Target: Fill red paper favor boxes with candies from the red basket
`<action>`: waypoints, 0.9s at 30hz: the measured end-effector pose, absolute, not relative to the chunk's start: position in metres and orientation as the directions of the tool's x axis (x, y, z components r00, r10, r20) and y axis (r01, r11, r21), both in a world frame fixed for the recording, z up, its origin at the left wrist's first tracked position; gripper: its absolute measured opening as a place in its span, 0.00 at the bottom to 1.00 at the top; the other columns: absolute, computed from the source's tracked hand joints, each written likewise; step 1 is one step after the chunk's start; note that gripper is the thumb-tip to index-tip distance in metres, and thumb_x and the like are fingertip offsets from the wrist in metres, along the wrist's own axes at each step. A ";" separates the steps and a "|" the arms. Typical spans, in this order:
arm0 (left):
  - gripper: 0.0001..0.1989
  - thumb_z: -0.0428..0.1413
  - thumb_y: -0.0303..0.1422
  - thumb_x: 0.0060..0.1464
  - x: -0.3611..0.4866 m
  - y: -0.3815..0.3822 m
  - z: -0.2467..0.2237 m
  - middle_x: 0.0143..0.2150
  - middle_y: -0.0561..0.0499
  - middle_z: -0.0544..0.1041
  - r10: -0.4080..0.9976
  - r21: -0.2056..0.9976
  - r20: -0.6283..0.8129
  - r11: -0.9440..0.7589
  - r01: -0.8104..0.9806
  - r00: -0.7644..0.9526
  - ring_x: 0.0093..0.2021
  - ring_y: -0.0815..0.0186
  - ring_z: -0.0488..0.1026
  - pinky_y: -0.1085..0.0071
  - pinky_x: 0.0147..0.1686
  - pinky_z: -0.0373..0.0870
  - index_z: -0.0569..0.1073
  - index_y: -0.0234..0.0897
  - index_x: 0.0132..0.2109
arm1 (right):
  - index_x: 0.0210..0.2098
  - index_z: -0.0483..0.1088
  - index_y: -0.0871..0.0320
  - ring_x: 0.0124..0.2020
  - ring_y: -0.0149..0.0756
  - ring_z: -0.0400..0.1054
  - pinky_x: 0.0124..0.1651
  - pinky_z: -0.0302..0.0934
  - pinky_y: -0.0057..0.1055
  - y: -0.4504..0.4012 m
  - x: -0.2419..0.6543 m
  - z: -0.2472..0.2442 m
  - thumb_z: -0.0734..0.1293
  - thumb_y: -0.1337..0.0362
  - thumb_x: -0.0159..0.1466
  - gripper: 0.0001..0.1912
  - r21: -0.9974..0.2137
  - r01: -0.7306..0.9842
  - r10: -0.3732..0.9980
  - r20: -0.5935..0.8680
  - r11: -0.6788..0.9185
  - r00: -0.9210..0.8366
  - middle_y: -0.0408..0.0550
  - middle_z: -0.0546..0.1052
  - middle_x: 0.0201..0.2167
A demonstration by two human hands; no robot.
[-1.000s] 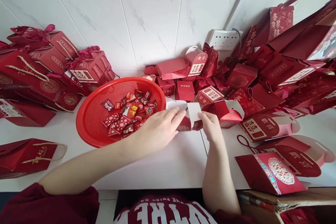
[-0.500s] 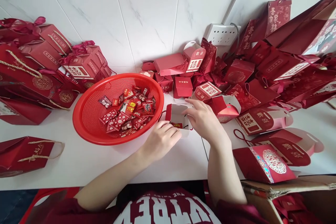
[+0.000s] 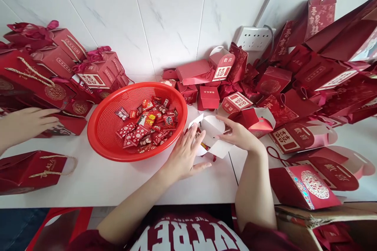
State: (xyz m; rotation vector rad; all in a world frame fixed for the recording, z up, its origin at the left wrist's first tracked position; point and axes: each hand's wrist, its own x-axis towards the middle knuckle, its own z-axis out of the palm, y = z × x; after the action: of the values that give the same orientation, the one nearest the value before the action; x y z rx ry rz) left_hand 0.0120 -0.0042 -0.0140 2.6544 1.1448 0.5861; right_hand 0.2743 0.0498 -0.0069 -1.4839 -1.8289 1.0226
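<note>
A small box (image 3: 209, 131) with white inner flaps stands open on the table, and a little of its wrapped contents shows inside. My left hand (image 3: 186, 152) rests against its left flap, fingers apart and thumb stretched out. From the right, my right hand (image 3: 243, 136) has its fingers bent round the box's right flap. Just left of the box is a red perforated basket (image 3: 101, 137) holding several wrapped candies (image 3: 150, 119).
Another person's hand (image 3: 32, 123) reaches in at the left, over red boxes. Many red gift boxes (image 3: 103, 71) line the wall and the right side. A power strip (image 3: 255, 38) stands by the wall. A cardboard carton (image 3: 297, 227) is at the lower right.
The box's white flaps now spread outward. My left hand has opened its fingers against the left flap. Another person's hand has come in at the left. The view has shifted slightly.
</note>
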 end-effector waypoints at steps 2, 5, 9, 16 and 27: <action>0.46 0.51 0.55 0.62 0.015 0.001 -0.025 0.76 0.28 0.40 0.732 0.347 0.286 -0.680 0.646 0.618 0.76 0.41 0.35 0.39 0.70 0.46 0.47 0.31 0.74 | 0.67 0.65 0.48 0.37 0.39 0.76 0.41 0.72 0.37 0.053 0.274 -0.012 0.76 0.52 0.56 0.40 -0.832 0.546 0.974 -0.036 0.096 -0.225 0.50 0.80 0.51; 0.41 0.49 0.53 0.65 0.023 0.012 -0.040 0.77 0.32 0.34 0.749 0.439 0.338 -0.661 0.608 0.570 0.77 0.44 0.31 0.41 0.71 0.43 0.48 0.34 0.74 | 0.65 0.67 0.46 0.50 0.48 0.75 0.53 0.68 0.45 0.056 0.269 -0.018 0.74 0.49 0.59 0.36 -0.825 0.561 0.978 -0.057 0.067 -0.201 0.51 0.73 0.62; 0.31 0.38 0.49 0.70 0.038 0.024 -0.051 0.78 0.41 0.33 0.826 0.570 0.417 -0.562 0.599 0.379 0.77 0.51 0.29 0.45 0.72 0.41 0.51 0.40 0.73 | 0.59 0.72 0.46 0.52 0.49 0.74 0.52 0.68 0.42 0.056 0.261 -0.017 0.71 0.45 0.60 0.30 -0.818 0.574 0.977 -0.101 0.027 -0.190 0.50 0.76 0.59; 0.40 0.59 0.55 0.55 0.042 0.028 -0.063 0.74 0.34 0.46 0.836 0.704 0.486 -0.546 0.453 0.253 0.74 0.40 0.45 0.44 0.67 0.56 0.61 0.39 0.66 | 0.29 0.73 0.54 0.28 0.37 0.67 0.30 0.60 0.30 0.053 0.252 -0.001 0.64 0.41 0.64 0.23 -0.721 0.692 0.914 -0.271 0.016 -0.303 0.43 0.75 0.27; 0.39 0.69 0.46 0.46 0.022 0.052 -0.076 0.58 0.39 0.70 0.795 0.711 0.543 -0.606 0.356 0.270 0.61 0.46 0.67 0.47 0.61 0.65 0.65 0.40 0.62 | 0.51 0.75 0.56 0.45 0.48 0.76 0.44 0.66 0.38 0.055 0.230 0.104 0.62 0.55 0.68 0.18 -0.345 0.922 0.983 0.028 0.178 -0.179 0.53 0.81 0.45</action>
State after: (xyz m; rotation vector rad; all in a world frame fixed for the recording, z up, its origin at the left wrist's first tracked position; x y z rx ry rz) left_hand 0.0222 0.0517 -0.0764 2.0936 1.0377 1.2961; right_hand 0.2296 0.0553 0.1037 -1.8338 -2.2101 0.3661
